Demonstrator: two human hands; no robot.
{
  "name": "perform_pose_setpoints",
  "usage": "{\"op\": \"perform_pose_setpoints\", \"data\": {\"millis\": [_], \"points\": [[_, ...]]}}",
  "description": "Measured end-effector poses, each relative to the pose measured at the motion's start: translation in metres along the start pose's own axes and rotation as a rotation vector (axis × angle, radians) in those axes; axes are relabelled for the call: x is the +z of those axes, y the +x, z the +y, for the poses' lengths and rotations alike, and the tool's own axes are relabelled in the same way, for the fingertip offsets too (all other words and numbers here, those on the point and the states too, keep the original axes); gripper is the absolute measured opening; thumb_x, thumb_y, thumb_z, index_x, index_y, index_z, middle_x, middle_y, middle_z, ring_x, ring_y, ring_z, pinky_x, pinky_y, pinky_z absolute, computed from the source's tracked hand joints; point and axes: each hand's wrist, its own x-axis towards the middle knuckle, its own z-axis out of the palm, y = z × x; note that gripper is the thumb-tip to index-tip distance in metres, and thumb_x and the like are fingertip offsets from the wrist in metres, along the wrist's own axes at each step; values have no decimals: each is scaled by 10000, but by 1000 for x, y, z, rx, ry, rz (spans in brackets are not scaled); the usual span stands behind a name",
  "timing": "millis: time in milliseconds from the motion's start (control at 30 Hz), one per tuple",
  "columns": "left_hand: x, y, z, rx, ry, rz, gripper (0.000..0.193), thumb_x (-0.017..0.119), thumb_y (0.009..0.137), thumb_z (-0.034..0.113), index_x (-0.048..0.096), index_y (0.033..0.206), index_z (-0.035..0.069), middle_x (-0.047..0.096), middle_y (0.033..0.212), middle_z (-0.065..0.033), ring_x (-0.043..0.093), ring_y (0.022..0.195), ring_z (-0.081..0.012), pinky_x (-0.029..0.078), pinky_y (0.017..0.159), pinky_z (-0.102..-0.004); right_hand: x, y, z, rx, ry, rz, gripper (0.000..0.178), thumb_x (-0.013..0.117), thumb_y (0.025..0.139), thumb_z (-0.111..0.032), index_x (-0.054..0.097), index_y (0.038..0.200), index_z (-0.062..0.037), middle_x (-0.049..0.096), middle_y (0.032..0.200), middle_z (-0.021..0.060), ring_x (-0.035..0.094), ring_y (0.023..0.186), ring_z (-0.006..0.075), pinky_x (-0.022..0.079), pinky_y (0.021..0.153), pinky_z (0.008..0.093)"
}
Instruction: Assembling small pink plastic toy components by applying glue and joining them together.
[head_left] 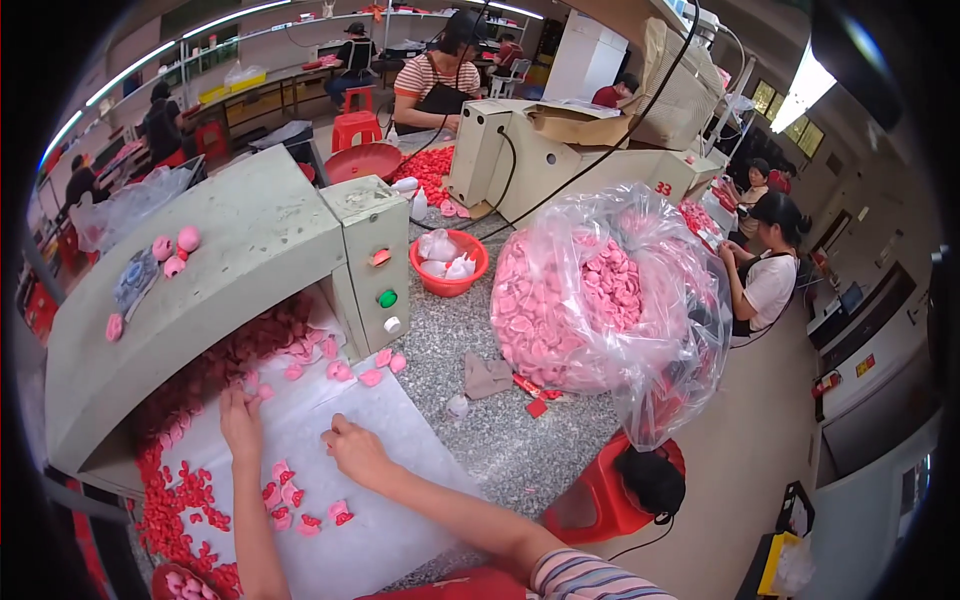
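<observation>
My left hand (241, 424) reaches over a white sheet (385, 530), its fingers drawn together beside small pink moulded pieces (265, 391). Whatever its fingertips grip is too small to make out. To its right, my right hand (357, 450) hovers low over the sheet with fingers curled in a pinch, and what they hold is hidden. Below the hands lies a small group of pink pieces joined with red bow-shaped parts (283, 493). Many loose red parts (175, 505) spread along the sheet's left side. More pink pieces heap up under the machine's arched hood.
The grey-green machine (200, 260) with coloured buttons arches over the sheet's far left. A red bowl (449, 285) of white bottles and a large clear bag (610, 300) of pink pieces stand on the speckled table. A red stool (600, 500) is at right. Several people work beyond.
</observation>
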Motion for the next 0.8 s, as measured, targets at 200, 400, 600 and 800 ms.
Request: {"op": "perform_pose_setpoints", "data": {"millis": [200, 400, 600, 800], "points": [[-59, -4, 26, -808, -732, -134, 166, 572, 841, 172, 525, 921, 35, 528, 720, -38, 527, 611, -151, 437, 534, -268, -4, 1, 11, 344, 811, 15, 166, 549, 839, -160, 585, 941, -33, 597, 837, 87, 597, 681, 200, 488, 622, 278], [-94, -16, 107, -1221, -1770, -290, 332, 511, 871, 145, 486, 1115, -78, 548, 1077, -150, 530, 992, -193, 463, 714, -221, -58, -13, -6, 464, 1448, -391, 321, 569, 839, -137, 536, 1132, -11, 600, 964, 58, 573, 849, 121, 479, 708, 247], [-121, -35, 128, -951, -1489, -400, 332, 479, 851, 3, 470, 1175, -65, 498, 1192, -178, 562, 996, -233, 457, 871, -298, -85, -24, -31, 411, 1237, -325, 317, 619, 764, -7, 569, 1077, 13, 586, 1018, 77, 573, 830, 124, 480, 685, 231], [-126, -52, 136, -739, -1198, -334, 405, 575, 772, -72, 510, 1167, -7, 556, 1055, -116, 588, 924, -173, 496, 805, -261, -83, -23, -62, 110, 1167, -81, 275, 614, 735, 81, 602, 1005, 31, 562, 987, 81, 572, 812, 119, 489, 683, 229]]}}
